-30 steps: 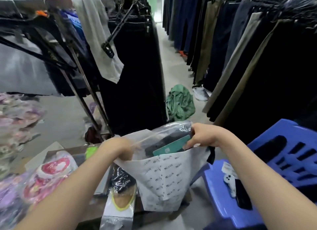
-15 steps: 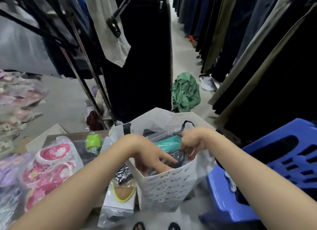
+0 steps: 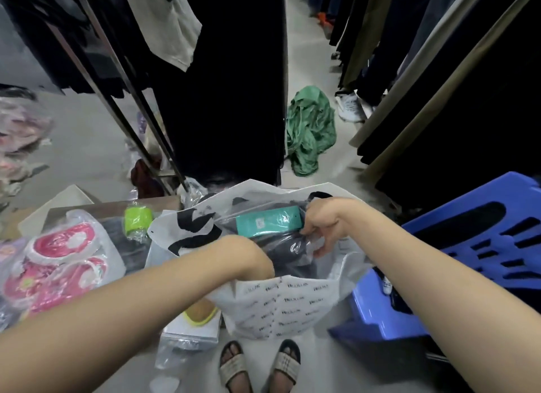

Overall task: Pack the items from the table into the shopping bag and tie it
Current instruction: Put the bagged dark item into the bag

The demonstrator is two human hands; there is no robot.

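A person stands over a white shopping bag printed with small lettering, its mouth spread open at the near right corner of the bench. Both bare forearms reach forward and down into the bag's mouth. The left hand is bent at the wrist and plunged inside the bag, its fingers hidden behind the near wall, so whether it grips anything cannot be told. The right hand curls at the bag's far right side, fingers pinched on the clear plastic wrap of a dark packaged garment that sits inside the bag with a teal card showing through the wrap.

Left of the bag, on the bench, lie a clear packet of pink and white slippers and a small lime-green roll in plastic. Just left of the bag's base, a packet with a yellow-edged insole hangs over the bench edge. Right of the bag stands a blue plastic chair. Below the bag, the person's feet in beige sandals rest on the floor. Beyond the bag, dark clothes hang on racks, and a green cloth lies crumpled on the floor.
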